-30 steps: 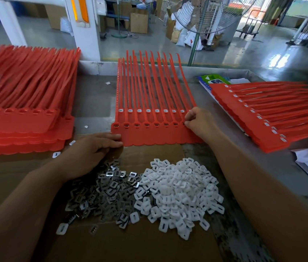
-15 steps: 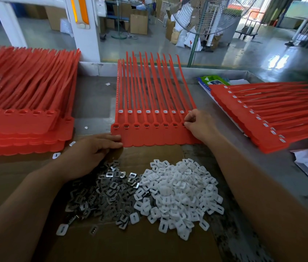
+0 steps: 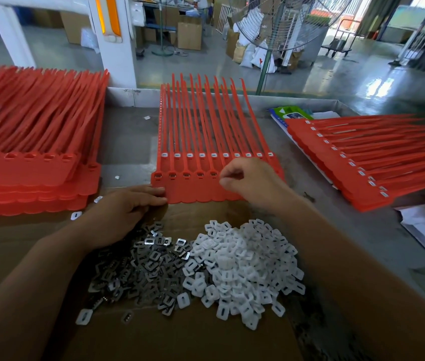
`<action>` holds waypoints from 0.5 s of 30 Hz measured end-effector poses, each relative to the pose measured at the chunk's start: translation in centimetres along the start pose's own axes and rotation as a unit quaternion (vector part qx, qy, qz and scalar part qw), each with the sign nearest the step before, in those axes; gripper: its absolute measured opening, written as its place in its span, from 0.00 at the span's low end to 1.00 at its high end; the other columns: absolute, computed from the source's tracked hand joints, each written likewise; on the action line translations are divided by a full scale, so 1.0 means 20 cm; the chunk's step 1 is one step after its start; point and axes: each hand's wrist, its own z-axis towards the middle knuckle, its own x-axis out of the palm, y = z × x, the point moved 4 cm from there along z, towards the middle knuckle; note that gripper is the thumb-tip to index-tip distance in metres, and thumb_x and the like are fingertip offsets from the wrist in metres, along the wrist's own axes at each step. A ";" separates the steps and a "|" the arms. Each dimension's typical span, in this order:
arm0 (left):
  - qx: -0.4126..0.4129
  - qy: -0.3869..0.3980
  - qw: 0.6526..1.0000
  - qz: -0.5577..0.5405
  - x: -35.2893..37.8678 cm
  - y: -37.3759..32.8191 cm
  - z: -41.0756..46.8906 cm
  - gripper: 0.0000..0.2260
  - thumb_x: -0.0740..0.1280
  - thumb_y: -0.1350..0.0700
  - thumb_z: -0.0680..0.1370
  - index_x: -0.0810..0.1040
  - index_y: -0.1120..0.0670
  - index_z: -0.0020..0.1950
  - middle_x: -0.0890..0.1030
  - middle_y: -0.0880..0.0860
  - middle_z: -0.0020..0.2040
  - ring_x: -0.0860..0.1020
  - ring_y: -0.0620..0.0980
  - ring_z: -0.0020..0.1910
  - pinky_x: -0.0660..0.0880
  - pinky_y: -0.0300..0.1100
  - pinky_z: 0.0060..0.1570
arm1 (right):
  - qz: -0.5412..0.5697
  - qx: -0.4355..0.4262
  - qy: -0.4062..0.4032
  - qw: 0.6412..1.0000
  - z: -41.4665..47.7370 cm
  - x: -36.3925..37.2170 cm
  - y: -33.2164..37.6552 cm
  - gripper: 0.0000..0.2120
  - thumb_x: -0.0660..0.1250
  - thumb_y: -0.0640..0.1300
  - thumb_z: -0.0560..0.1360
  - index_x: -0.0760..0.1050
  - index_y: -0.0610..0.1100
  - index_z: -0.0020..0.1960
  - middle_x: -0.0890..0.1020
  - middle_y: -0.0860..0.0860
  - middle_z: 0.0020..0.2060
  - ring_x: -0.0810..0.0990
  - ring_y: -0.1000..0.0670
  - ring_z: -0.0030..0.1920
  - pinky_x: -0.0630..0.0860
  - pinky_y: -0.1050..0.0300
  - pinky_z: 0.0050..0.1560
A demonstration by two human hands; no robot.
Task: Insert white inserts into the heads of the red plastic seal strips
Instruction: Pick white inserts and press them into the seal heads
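Right hand (image 3: 245, 181) is curled tight, thumb against forefinger, no white piece visible in the pinch. Left hand (image 3: 125, 207) lies flat, pressing the lower-left corner of the centre sheet of joined red plastic seal strips (image 3: 193, 188). The right hand has shifted left from the row's right end to mid-row, so it is probably working along the heads (image 3: 186, 175); the heap of small white slotted plastic inserts (image 3: 245, 261) sits lower centre, well apart from the pinch.

Single head-worn wide-angle view, forward and down, close over the workbench (image 3: 128, 142)
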 end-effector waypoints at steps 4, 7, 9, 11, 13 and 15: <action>0.004 -0.002 1.000 0.000 0.00 0.00 0.01 0.19 0.60 0.69 0.76 0.76 0.51 0.61 0.68 0.38 0.62 0.62 0.36 0.65 0.52 0.23 0.61 | -0.025 -0.066 0.117 0.991 -0.08 0.10 0.20 0.06 0.66 0.43 0.74 0.79 0.44 0.49 0.78 0.57 0.42 0.75 0.62 0.41 0.71 0.71 0.44; 0.003 -0.001 1.000 -0.002 0.00 0.00 0.01 0.19 0.60 0.69 0.75 0.77 0.52 0.61 0.69 0.39 0.62 0.63 0.37 0.65 0.54 0.28 0.63 | -0.071 -0.091 0.185 0.976 -0.13 0.17 0.28 0.07 0.66 0.45 0.74 0.80 0.44 0.49 0.81 0.53 0.46 0.78 0.56 0.46 0.74 0.61 0.51; 0.005 -0.003 1.000 -0.002 0.00 0.01 0.01 0.19 0.60 0.70 0.75 0.77 0.52 0.60 0.69 0.38 0.61 0.63 0.36 0.65 0.53 0.26 0.63 | -0.093 -0.090 0.207 0.970 -0.15 0.21 0.31 0.07 0.67 0.45 0.74 0.81 0.44 0.49 0.82 0.52 0.46 0.79 0.54 0.47 0.75 0.57 0.51; 0.007 -0.006 1.000 -0.002 0.00 0.01 0.01 0.19 0.61 0.70 0.75 0.77 0.52 0.60 0.69 0.38 0.61 0.64 0.37 0.65 0.52 0.21 0.60 | -0.108 -0.082 0.220 0.966 -0.16 0.25 0.33 0.07 0.68 0.45 0.73 0.82 0.45 0.49 0.83 0.51 0.47 0.79 0.52 0.48 0.76 0.55 0.51; 0.008 -0.008 1.000 -0.003 0.00 0.01 0.01 0.19 0.61 0.70 0.75 0.77 0.53 0.60 0.69 0.38 0.61 0.64 0.37 0.65 0.52 0.19 0.59 | -0.108 -0.069 0.218 0.967 -0.15 0.27 0.33 0.07 0.68 0.43 0.73 0.82 0.45 0.49 0.83 0.50 0.48 0.79 0.50 0.49 0.77 0.53 0.52; 0.006 -0.007 1.000 -0.004 0.01 0.02 0.01 0.19 0.61 0.70 0.75 0.77 0.52 0.60 0.69 0.38 0.61 0.63 0.37 0.65 0.52 0.21 0.60 | -0.108 -0.062 0.219 0.968 -0.15 0.28 0.33 0.07 0.68 0.42 0.73 0.82 0.44 0.49 0.83 0.48 0.48 0.79 0.49 0.49 0.77 0.51 0.52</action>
